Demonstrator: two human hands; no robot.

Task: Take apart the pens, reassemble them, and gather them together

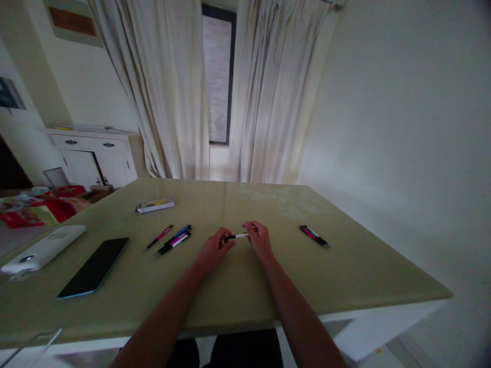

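Note:
Between my two hands, a black-and-white pen (240, 236) is held level just above the table. My left hand (215, 249) pinches its dark end, and my right hand (258, 238) has its fingers closed round the other end. Left of my hands lies a group of pens (174, 241) with blue, purple and black parts, and beside it a single red-and-black pen (159, 237). Off to the right, a small group of red and black pens (314, 236) rests on the table.
A black tablet (94, 268) and a white device (44, 249) lie on the left of the green table (245, 301). Farther back is a box (155, 206) with something yellow on top. A white cable (46, 343) is at the near left edge. A wall stands on the right.

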